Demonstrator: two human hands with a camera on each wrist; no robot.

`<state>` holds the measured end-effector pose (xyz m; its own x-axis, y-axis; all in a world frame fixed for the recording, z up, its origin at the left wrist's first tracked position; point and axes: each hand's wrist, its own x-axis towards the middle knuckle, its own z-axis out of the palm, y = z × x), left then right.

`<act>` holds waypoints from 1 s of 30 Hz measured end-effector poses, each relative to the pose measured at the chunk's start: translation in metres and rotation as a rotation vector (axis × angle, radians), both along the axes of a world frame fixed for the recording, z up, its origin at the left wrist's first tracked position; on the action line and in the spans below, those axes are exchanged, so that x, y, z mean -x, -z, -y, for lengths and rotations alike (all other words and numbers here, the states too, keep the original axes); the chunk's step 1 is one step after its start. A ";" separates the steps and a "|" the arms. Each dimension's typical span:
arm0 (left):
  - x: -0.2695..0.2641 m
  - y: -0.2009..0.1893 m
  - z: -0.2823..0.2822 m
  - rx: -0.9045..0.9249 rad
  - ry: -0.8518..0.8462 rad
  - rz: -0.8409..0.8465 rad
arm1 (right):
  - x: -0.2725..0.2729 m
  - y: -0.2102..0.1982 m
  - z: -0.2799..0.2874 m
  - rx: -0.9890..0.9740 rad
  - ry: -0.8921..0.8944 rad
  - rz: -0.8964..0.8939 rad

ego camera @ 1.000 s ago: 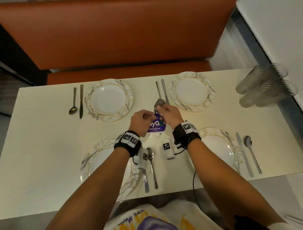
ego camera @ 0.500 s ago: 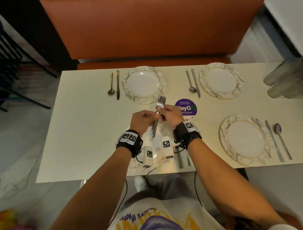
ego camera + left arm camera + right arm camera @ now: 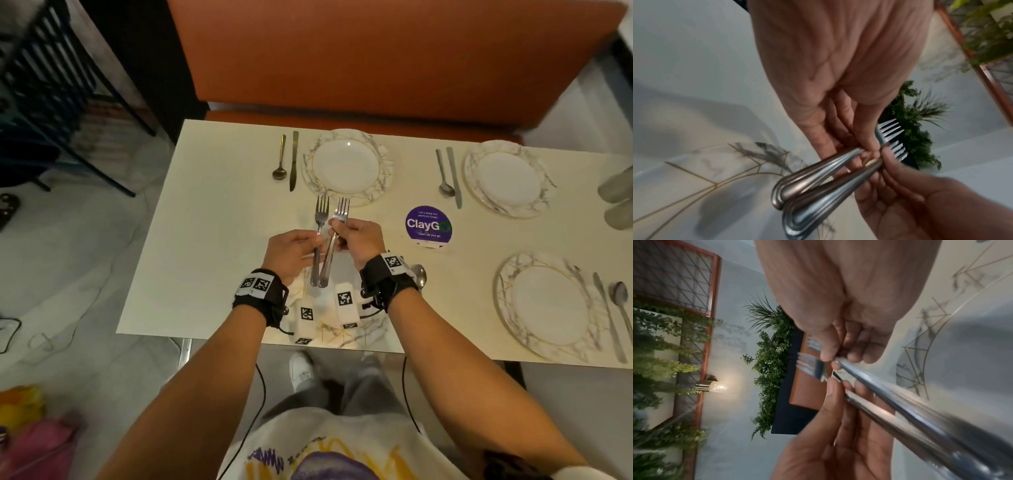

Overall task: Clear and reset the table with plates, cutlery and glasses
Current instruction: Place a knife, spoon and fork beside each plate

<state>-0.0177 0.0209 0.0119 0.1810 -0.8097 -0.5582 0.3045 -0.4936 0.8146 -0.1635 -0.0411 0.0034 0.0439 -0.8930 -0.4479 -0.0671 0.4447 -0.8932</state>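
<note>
Two silver forks are held above the cream table (image 3: 212,260), tines pointing away, handles meeting low. My left hand (image 3: 317,241) pinches the neck of the left fork (image 3: 321,219), and my right hand (image 3: 339,233) pinches the right fork (image 3: 341,212). In the left wrist view the left fork (image 3: 809,178) lies above the right fork (image 3: 828,204). The right wrist view shows both blurred handles, the right fork (image 3: 900,402) above the left fork (image 3: 809,366). Under my wrists lies a marbled plate (image 3: 342,334), mostly hidden.
Three more plates are set: far left (image 3: 385,171), far right (image 3: 471,171), near right (image 3: 505,301). A spoon and knife lie beside each; another spoon (image 3: 419,274) sits by my right wrist. Glasses (image 3: 616,192) stand at the right edge. A purple sticker (image 3: 428,224) marks the middle. An orange bench (image 3: 376,68) runs behind.
The forks were bunched together between both hands; now they are fanned apart, one in each hand. My view and hands have shifted left along the table.
</note>
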 end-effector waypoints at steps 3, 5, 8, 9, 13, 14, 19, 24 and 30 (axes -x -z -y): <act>-0.013 0.005 -0.005 -0.027 -0.079 -0.010 | 0.000 0.001 -0.001 -0.034 0.018 -0.003; -0.025 0.016 -0.009 -0.071 -0.107 0.062 | 0.001 0.005 -0.002 -0.058 0.015 0.000; -0.041 0.037 -0.018 -0.162 -0.131 0.213 | 0.003 0.016 -0.006 -0.083 0.015 -0.014; -0.046 0.044 -0.022 -0.202 -0.131 0.267 | 0.003 0.018 -0.008 -0.089 0.013 -0.016; -0.056 0.066 -0.034 -0.314 -0.089 0.409 | -0.001 0.026 -0.016 -0.089 -0.001 -0.014; -0.057 0.070 -0.036 -0.330 -0.036 0.484 | -0.002 0.027 -0.018 -0.084 -0.006 -0.012; -0.056 0.075 -0.043 -0.361 0.143 0.712 | 0.000 0.034 -0.026 -0.055 -0.028 -0.034; -0.052 0.078 -0.048 -0.361 0.171 0.767 | 0.003 0.038 -0.031 -0.045 -0.038 -0.057; -0.055 0.080 -0.048 -0.369 0.212 0.804 | 0.008 0.042 -0.034 -0.037 -0.053 -0.068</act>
